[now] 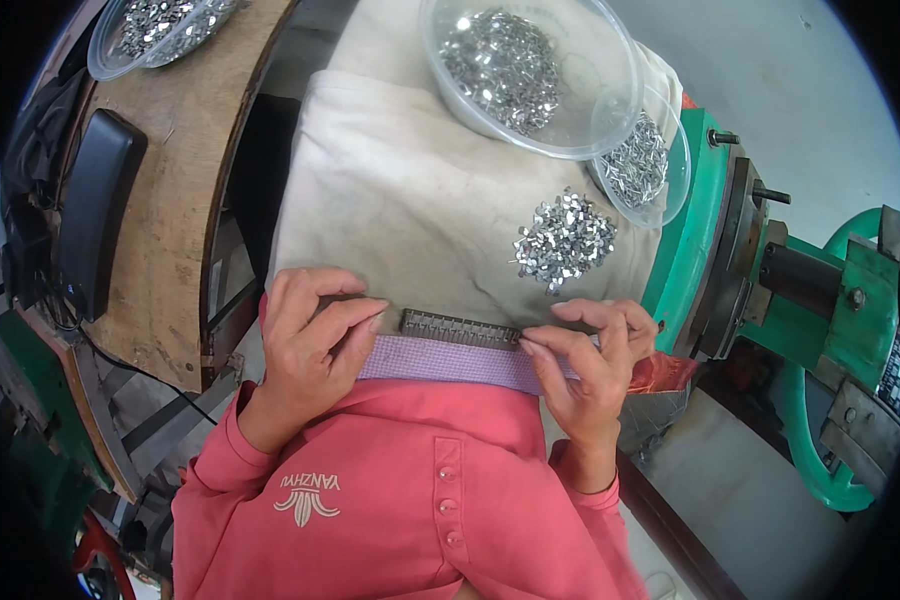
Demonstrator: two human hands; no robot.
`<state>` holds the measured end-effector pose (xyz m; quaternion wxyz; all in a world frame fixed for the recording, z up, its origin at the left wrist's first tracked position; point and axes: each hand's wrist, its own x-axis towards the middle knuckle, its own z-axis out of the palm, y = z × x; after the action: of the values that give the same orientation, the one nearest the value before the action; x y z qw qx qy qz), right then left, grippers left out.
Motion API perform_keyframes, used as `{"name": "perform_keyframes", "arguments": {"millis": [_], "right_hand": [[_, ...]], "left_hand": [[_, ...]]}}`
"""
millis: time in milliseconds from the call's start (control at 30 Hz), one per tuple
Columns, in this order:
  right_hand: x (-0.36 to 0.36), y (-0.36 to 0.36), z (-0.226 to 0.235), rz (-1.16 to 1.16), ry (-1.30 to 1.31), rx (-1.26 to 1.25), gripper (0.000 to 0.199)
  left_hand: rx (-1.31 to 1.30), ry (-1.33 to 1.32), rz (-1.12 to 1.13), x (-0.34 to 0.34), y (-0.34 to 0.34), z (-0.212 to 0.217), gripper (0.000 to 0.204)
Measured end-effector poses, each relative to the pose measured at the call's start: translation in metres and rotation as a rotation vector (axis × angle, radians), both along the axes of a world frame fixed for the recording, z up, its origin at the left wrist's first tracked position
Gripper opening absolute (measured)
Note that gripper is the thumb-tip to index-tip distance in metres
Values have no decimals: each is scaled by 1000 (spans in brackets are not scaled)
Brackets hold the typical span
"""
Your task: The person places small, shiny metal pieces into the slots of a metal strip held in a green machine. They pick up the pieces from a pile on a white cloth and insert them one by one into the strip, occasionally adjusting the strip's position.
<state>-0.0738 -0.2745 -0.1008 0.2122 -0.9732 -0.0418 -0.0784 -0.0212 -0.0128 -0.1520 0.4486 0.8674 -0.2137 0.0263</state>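
A dark, narrow bar with a row of slots (460, 328) lies along the near edge of the pale cloth (370, 200), close to my body. My right hand (595, 365) pinches the bar's right end between thumb and forefinger. Just off the other end, my left hand (315, 345) has its thumb and forefinger tips pressed together; whatever is between them is too small to make out. Beyond my right hand, a loose heap of small shiny metal pieces (565, 240) rests on the cloth.
At the far side stand a large clear tub (595, 80) and a smaller clear tub (678, 165), both holding metal pieces. Green machinery (685, 240) with a handwheel (805, 450) is on the right. A wooden table (175, 200) at left carries a black case (100, 215) and another tub (120, 65).
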Motion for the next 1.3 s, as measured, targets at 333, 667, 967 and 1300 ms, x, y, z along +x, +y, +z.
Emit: {"name": "perform_keyframes", "arguments": {"millis": [333,667,967,1300], "right_hand": [[-17,-3,-7,21,1,-103,19],[-11,0,-6,93,3,-135,19],[-6,-4,6,180,72,-239,19],[11,-1,21,350,129,-388,10]], "left_hand": [[17,13,1,0,-1,1,19],[13,4,5,-1,-1,-1,19],[-8,-33,22,1,-3,-2,21],[-15,-43,22,1,-3,-3,22]]}}
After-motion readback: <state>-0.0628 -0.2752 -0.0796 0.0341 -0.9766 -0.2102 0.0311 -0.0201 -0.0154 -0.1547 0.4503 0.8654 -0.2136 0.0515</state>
